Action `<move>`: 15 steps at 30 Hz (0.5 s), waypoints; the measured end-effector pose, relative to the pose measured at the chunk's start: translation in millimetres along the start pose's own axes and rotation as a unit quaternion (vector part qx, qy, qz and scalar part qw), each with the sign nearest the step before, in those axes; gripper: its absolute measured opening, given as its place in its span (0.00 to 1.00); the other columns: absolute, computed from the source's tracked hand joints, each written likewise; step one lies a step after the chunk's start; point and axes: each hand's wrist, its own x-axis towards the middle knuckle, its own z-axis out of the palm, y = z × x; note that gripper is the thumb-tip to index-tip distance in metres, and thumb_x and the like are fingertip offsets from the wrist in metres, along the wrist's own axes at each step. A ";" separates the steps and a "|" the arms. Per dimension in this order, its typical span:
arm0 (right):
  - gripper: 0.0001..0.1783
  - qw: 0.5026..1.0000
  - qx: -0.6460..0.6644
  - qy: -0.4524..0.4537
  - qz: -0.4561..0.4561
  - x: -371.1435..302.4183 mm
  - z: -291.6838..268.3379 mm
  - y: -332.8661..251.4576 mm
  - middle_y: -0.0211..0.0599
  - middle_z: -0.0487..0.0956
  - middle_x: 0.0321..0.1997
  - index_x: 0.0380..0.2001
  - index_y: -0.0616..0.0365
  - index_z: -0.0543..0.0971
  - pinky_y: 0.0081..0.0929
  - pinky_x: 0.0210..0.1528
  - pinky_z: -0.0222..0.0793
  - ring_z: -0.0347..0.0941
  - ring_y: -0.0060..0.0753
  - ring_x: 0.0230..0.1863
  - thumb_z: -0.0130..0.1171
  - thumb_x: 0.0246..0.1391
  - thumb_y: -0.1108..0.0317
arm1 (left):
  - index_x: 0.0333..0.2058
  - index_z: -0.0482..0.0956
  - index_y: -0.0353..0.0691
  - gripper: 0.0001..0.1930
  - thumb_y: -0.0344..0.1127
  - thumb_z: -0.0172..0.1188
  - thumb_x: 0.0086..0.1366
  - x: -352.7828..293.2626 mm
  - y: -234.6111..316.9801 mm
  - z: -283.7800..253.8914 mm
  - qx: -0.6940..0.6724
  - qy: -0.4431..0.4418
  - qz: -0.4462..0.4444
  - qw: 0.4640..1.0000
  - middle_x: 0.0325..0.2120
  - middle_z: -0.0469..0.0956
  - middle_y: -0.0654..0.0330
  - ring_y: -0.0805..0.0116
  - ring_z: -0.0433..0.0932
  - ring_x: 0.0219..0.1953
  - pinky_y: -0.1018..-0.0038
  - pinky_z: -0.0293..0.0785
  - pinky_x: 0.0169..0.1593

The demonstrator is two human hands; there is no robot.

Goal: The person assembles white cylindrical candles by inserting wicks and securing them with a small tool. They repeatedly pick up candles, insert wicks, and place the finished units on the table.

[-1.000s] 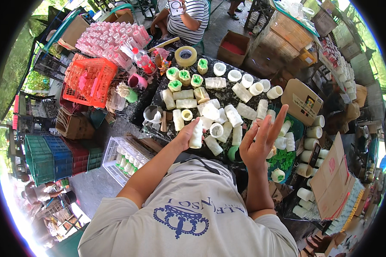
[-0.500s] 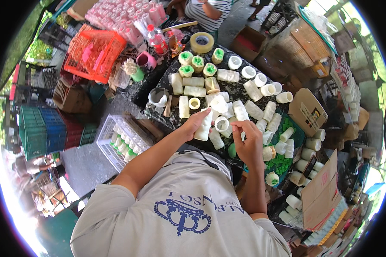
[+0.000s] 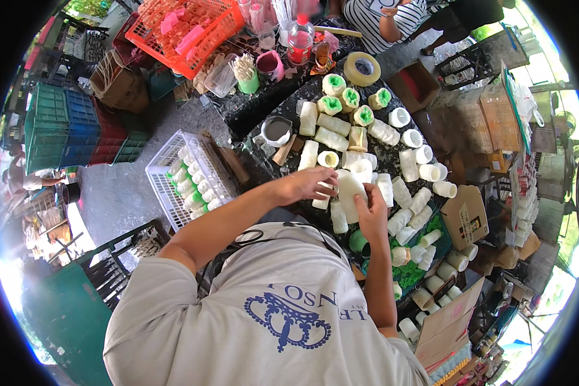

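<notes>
My right hand [image 3: 372, 209] pinches a smooth, flat white oval piece [image 3: 350, 196] at its right edge, thumb on the near face. Just left of it, my left hand [image 3: 309, 184] has its fingers curled beside the oval piece; what they hold, if anything, is hidden. A white cylinder [image 3: 320, 203] shows partly under those fingers. Another lumpy white cylinder [image 3: 338, 217] lies close to the oval's lower left. Around both hands, on the dark table [image 3: 264, 170], are many white cylinders, some hollow. Several upright ones with green tops [image 3: 350, 98] stand farther back.
A tape roll [image 3: 361, 69] and a grey-filled cup [image 3: 276, 130] sit on the table. An orange crate [image 3: 190, 29] and a red-labelled bottle [image 3: 300, 40] are far left. At left is a white crate [image 3: 164, 193] of green-and-white pieces. Cardboard [image 3: 464, 217] stands right. A person in stripes [image 3: 383, 29] is opposite.
The view has shifted, so the table sits farther right. The flat oval piece is now in my right hand. My left hand has turned over, and its hold on the white cylinder no longer shows clearly.
</notes>
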 end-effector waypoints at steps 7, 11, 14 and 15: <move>0.16 0.996 0.069 0.062 0.007 -5.5 -7.2 12.5 0.36 0.81 0.49 0.57 0.67 0.74 0.22 0.52 0.70 0.75 0.23 0.47 0.54 0.70 0.72 | 0.45 0.84 0.39 0.14 0.41 0.68 0.67 -59.5 106.0 -162.2 0.439 0.517 0.266 0.685 0.37 0.86 0.53 0.58 0.86 0.39 0.65 0.79 0.47; 0.17 0.993 0.076 0.093 0.016 -17.7 -6.3 17.6 0.34 0.81 0.49 0.57 0.67 0.75 0.21 0.51 0.69 0.74 0.21 0.46 0.54 0.69 0.70 | 0.46 0.84 0.43 0.17 0.47 0.70 0.64 -67.5 145.1 -204.5 0.564 0.535 0.274 0.566 0.37 0.84 0.59 0.53 0.85 0.41 0.58 0.78 0.44; 0.16 0.990 0.080 0.112 0.023 -26.7 -4.1 26.3 0.33 0.80 0.48 0.57 0.66 0.75 0.21 0.51 0.69 0.74 0.20 0.45 0.54 0.69 0.71 | 0.47 0.83 0.44 0.19 0.49 0.69 0.65 -36.6 162.9 -199.0 0.649 0.477 0.254 0.536 0.40 0.85 0.59 0.53 0.85 0.43 0.56 0.78 0.44; 0.16 0.989 0.080 0.119 0.023 -28.6 -2.8 27.7 0.33 0.80 0.47 0.56 0.66 0.75 0.21 0.50 0.68 0.73 0.20 0.45 0.54 0.69 0.71 | 0.47 0.83 0.45 0.18 0.49 0.69 0.65 -25.8 167.6 -204.7 0.653 0.482 0.247 0.529 0.40 0.85 0.58 0.52 0.85 0.43 0.56 0.78 0.44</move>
